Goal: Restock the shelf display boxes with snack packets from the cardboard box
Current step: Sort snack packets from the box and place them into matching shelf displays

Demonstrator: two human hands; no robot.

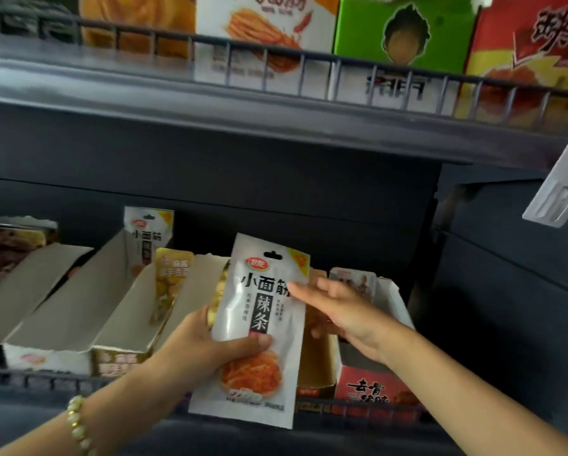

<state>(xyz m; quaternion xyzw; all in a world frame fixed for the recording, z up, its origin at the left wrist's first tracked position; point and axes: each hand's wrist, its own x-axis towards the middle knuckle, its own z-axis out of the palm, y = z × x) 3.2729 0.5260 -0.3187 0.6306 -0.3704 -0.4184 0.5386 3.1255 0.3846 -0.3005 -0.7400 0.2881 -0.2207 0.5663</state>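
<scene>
Snack packet (259, 311) gripped low by left hand (210, 347) (long axis near vertical); right hand (345, 311) spread, touching upper edge; matching display box (45, 358) seen centre-left.

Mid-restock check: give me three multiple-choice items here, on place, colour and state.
1. The spare white packet stands: A) at the back of the second box from the left; B) flat on the floor; C) on a hook.
2. The rightmost display box is: A) green; B) red; C) blue.
3. The left hand: A) hangs empty; B) rests on the rail; C) grips the held packet.
1A, it rises above that box's wall; 2B, red printed panel; 3C, thumb over its front.
</scene>
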